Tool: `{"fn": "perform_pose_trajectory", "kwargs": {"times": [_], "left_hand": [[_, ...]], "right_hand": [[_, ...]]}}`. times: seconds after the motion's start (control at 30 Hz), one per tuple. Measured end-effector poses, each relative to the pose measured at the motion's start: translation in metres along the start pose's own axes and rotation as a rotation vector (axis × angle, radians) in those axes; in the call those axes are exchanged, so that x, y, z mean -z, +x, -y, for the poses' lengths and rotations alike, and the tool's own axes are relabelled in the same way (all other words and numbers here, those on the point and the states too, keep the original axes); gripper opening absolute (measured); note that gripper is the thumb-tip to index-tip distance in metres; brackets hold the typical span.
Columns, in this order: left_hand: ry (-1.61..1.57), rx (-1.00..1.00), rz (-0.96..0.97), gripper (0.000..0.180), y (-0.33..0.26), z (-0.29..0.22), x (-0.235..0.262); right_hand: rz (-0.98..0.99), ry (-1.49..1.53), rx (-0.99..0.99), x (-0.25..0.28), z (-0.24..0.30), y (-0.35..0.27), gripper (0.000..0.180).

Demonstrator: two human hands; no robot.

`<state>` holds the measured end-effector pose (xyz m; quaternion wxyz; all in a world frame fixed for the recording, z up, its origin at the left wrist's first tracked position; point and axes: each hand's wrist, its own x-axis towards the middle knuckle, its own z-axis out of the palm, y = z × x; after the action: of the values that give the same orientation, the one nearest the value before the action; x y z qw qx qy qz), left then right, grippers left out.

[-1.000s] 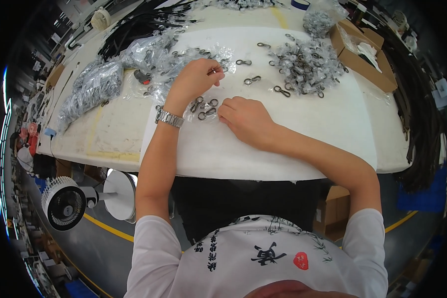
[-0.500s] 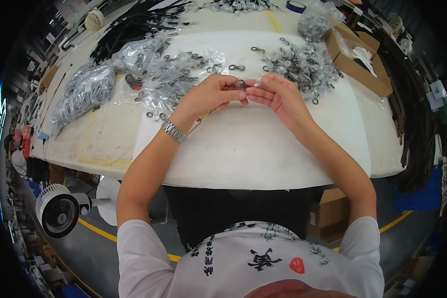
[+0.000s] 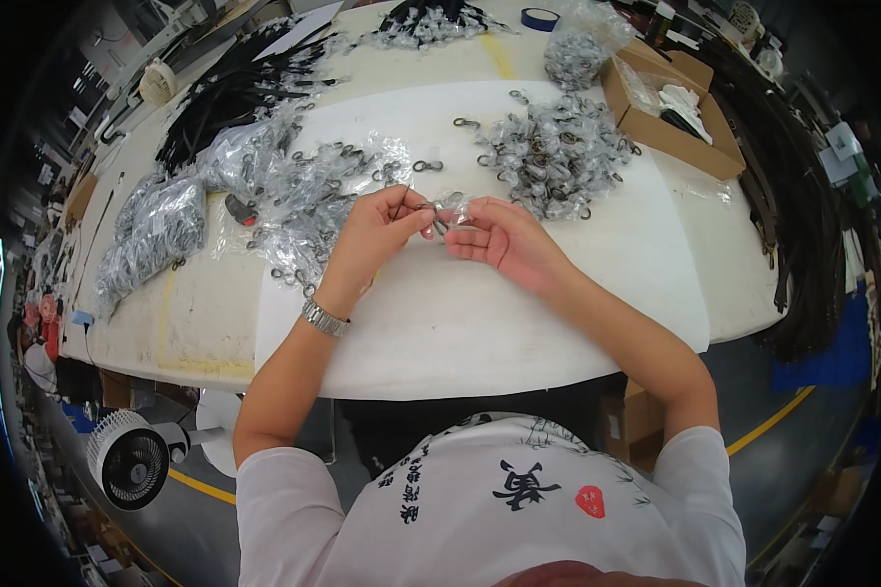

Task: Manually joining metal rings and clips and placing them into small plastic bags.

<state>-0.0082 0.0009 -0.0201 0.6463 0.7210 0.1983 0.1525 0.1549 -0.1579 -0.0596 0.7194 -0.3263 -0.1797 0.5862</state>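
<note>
Over the white sheet, my left hand is closed, thumb and fingers pinching a small dark metal snap hook. Facing it, my right hand pinches a piece of clear plastic wrap at the hook, its lower fingers loosely curled. Just beyond my hands lies a single bare snap hook, and another hook is farther back. A heap of plastic-wrapped hooks sits beyond my right hand. More wrapped hooks and loose plastic spread beside my left hand.
Bulging clear bags lie at the left, near a small grey and red object. Black straps pile up farther back. An open cardboard box stands at the back right. A fan is below the table's left edge.
Both hands have shifted slightly left and nearer in the picture as the whole view moved. The hook shows more clearly now between the fingers, with the plastic toward my right hand.
</note>
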Motion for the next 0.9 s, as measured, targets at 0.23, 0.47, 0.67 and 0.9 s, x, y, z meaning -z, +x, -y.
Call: {"fn": "perform_pose_trajectory", "kwargs": {"times": [0.23, 0.47, 0.67, 0.9], "left_hand": [[0.091, -0.065, 0.068, 0.010, -0.007, 0.000, -0.009], [0.294, -0.266, 0.020, 0.021, -0.007, 0.000, -0.002], [0.947, -0.597, 0.017, 0.027, -0.008, -0.024, -0.009], [1.151, -0.807, 0.035, 0.011, 0.009, -0.023, -0.025]], "right_hand": [[-0.057, -0.960, 0.191, -0.014, 0.023, -0.003, 0.019], [0.149, -1.056, -0.017, -0.031, 0.037, 0.000, 0.019], [0.195, -0.883, -0.168, -0.024, 0.045, -0.005, 0.019], [0.226, -0.660, -0.217, -0.002, 0.036, -0.006, 0.026]]}}
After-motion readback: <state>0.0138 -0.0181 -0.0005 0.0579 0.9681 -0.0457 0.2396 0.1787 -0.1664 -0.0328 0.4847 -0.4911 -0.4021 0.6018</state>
